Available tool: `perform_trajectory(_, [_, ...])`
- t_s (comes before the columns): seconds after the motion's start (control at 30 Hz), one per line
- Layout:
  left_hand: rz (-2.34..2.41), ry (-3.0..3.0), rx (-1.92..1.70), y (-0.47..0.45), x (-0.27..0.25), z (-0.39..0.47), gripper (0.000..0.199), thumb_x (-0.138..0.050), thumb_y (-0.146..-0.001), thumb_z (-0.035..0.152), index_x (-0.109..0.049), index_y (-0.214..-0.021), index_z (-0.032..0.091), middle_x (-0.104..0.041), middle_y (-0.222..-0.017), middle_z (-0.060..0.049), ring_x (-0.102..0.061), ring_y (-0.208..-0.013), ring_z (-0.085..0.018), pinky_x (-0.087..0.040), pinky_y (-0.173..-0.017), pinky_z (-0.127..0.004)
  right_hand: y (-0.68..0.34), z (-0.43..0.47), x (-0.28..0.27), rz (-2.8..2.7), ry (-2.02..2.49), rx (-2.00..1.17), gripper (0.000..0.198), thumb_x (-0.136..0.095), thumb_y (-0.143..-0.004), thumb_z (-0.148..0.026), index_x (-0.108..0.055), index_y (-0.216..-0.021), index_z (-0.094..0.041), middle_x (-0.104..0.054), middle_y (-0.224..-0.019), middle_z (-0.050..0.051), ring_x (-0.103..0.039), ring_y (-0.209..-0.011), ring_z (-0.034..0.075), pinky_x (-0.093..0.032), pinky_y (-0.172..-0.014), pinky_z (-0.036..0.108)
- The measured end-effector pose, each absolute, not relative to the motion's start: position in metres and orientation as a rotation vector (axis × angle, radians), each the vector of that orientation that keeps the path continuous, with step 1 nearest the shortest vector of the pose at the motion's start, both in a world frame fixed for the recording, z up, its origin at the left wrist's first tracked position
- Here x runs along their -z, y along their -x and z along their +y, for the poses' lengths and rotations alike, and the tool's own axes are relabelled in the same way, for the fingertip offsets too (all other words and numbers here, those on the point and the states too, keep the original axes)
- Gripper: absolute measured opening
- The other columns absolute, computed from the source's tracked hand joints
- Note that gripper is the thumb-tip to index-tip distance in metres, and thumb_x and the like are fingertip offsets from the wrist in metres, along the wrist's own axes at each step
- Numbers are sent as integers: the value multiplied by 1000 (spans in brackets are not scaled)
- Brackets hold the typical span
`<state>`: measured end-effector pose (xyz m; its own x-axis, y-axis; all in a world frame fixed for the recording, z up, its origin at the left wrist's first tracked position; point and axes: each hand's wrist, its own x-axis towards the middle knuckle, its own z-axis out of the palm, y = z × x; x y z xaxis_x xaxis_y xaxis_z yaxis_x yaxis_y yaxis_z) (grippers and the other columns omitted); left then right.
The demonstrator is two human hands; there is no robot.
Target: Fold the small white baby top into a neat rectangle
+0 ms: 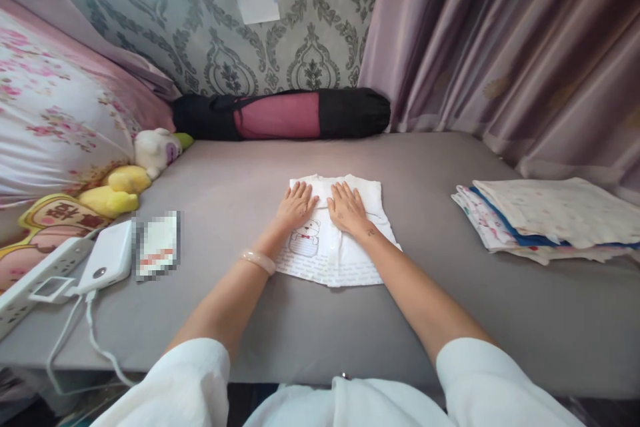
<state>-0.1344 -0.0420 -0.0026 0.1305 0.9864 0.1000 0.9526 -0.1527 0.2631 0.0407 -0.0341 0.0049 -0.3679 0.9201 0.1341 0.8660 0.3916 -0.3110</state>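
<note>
Left hand [297, 205] and right hand [347, 209] lie flat, gripping nothing, on shirt [323, 250] beneath; even outward strokes should smooth it.

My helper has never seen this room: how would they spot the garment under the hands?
On the grey surface, look in front of the long black-and-pink bag. A white garment lies spread there beneath the left hand and right hand. Unlike the stacked cloths at right, it shows an outlined bear with a red bow.
</note>
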Motion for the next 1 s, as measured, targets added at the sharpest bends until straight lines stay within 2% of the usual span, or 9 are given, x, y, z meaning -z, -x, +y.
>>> perform_trajectory(0.2, [1902, -2122, -442, 140, -1, -36, 57, -31, -98, 45, -41, -144, 12, -32, -156, -17, -21, -148, -29, -20, -118, -47, -46, -29, -10, -2397, 1547, -432, 57, -23, -101, -37, -31, -150, -9, -26, -159, 11, -13, -148, 24, -6, -120, 46])
perform_trajectory(0.3, [1965, -1971, -567, 153, -11, -38, 56, -35, -96, 42, -44, -141, 9, -39, -152, -20, -32, -143, -27, -28, -115, -40, -63, -27, -17, -2399, 1553, -504, 59, -20, -102, -39, -28, -152, -10, -19, -161, 11, -11, -149, 22, -7, -121, 44])
perform_trajectory(0.43, [2115, -1801, -640, 174, -25, -58, 42, -44, -90, 37, -60, -121, 14, -66, -118, -15, -58, -112, -26, -43, -99, -38, -90, -29, -13, -2388, 1612, -293, 58, -25, -101, -38, -28, -151, -11, -18, -161, 13, -8, -149, 24, -2, -120, 48])
perform_trajectory(0.53, [2110, -1701, -600, 180, -32, -76, 33, -45, -88, 35, -66, -104, 16, -71, -101, -10, -62, -94, -22, -47, -87, -32, -98, -29, -4, -2393, 1648, -282, 58, -27, -100, -38, -31, -150, -9, -23, -159, 16, -15, -148, 26, -5, -120, 49])
perform_trajectory(0.63, [2078, -1690, -592, 178, -37, -89, 28, -48, -85, 36, -67, -95, 18, -71, -96, -8, -62, -89, -21, -47, -81, -30, -102, -25, -1, -2359, 1595, -392, 56, -29, -100, -37, -34, -149, -10, -26, -158, 15, -18, -147, 26, -6, -120, 50])
perform_trajectory(0.7, [2053, -1679, -596, 178, -39, -95, 28, -51, -82, 39, -67, -92, 18, -71, -92, -7, -63, -87, -21, -47, -79, -30, -108, -22, -4, -2265, 1527, -506, 53, -29, -99, -35, -38, -146, -13, -32, -156, 13, -24, -146, 23, -14, -120, 46])
perform_trajectory(0.77, [2027, -1652, -602, 179, -40, -100, 29, -55, -79, 42, -67, -90, 18, -71, -89, -6, -63, -84, -21, -47, -76, -30, -120, -23, -8, -2105, 1520, -546, 48, -29, -99, -31, -45, -141, -14, -44, -148, 13, -37, -139, 22, -27, -116, 41])
perform_trajectory(0.87, [1988, -1597, -602, 182, -40, -106, 30, -60, -74, 44, -66, -88, 18, -71, -85, -5, -62, -79, -20, -47, -71, -28, -144, -31, -13, -1898, 1694, -436, 37, -37, -95, -27, -59, -122, -15, -64, -122, 13, -57, -116, 22, -43, -100, 36])
perform_trajectory(1.0, [2007, -1551, -591, 181, -40, -106, 26, -62, -70, 43, -64, -80, 18, -68, -78, -3, -61, -72, -18, -43, -62, -26, -166, -50, -16, -1936, 1938, -426, 17, -57, -87, -34, -65, -92, -19, -68, -94, 7, -63, -91, 21, -47, -82, 31])
